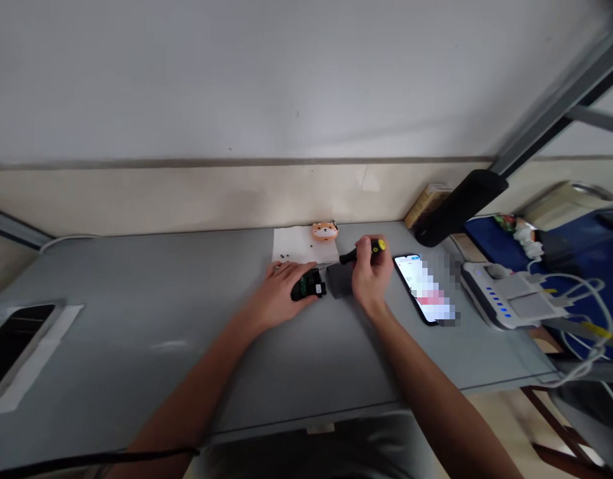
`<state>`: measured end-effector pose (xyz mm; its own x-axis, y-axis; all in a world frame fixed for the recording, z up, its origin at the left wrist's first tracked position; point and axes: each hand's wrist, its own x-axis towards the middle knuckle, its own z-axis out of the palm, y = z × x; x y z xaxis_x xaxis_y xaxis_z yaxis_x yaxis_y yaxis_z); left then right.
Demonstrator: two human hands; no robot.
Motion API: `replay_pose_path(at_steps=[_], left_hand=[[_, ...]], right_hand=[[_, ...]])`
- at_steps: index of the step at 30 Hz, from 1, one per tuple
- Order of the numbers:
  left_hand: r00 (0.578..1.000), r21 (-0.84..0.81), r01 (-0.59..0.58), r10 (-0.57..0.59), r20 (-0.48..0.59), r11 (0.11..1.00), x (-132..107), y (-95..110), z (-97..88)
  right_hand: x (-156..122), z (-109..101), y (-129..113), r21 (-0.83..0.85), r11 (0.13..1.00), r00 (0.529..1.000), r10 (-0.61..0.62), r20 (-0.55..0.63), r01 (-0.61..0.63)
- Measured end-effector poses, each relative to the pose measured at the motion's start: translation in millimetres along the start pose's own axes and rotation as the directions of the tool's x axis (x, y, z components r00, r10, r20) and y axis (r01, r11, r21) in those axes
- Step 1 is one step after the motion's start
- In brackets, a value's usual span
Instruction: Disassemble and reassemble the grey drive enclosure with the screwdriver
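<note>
My left hand grips a small black device with a green circuit board lying on the grey table. My right hand holds a screwdriver with a black and yellow handle, its thin shaft pointing left toward that device. Between the hands sits a dark grey block. Behind them lies a white sheet of paper bearing several tiny black screws. An orange animal-faced figure stands at the paper's far edge.
A smartphone with a lit, pixelated screen lies right of my right hand. Further right stand a white device with blue lights and white cables. A black lamp head hangs above the table's back right corner, near a cardboard box.
</note>
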<state>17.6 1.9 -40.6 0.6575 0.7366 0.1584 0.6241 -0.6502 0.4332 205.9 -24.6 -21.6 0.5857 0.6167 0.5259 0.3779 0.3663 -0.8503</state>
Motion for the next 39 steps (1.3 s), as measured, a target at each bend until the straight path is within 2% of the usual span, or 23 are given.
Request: replay_pose_path(at_steps=[5,10,15,23,33,39], left_hand=[[1.0,-0.01,-0.013,0.013,-0.005,1.0,2,2,5.8],[0.999,-0.031,0.05,-0.05,0.008,0.998,2,5,7.1],[0.997,-0.059,0.081,-0.081,0.003,0.995,1,4,7.7],[0.998,-0.084,0.057,-0.06,-0.035,0.995,-2,2,8.4],[0.998,-0.111,0.069,-0.068,0.01,0.991,-2,0,1.8],[0.999,-0.096,0.045,-0.045,0.004,0.994,-4,-3,5.4]], right_hand=[[2,-2,-5,-0.026,1.0,0.999,0.001,-0.048,-0.002],[4,-1,-9,0.009,1.0,0.997,0.011,-0.072,-0.011],[3,2,-3,-0.019,0.999,0.998,0.03,-0.063,-0.032],[7,0,2,-0.036,0.999,0.997,-0.008,-0.079,0.005],[8,1,-4,-0.024,0.997,0.991,0.073,-0.113,-0.077],[10,1,-9,-0.019,0.996,0.989,0.081,-0.123,-0.084]])
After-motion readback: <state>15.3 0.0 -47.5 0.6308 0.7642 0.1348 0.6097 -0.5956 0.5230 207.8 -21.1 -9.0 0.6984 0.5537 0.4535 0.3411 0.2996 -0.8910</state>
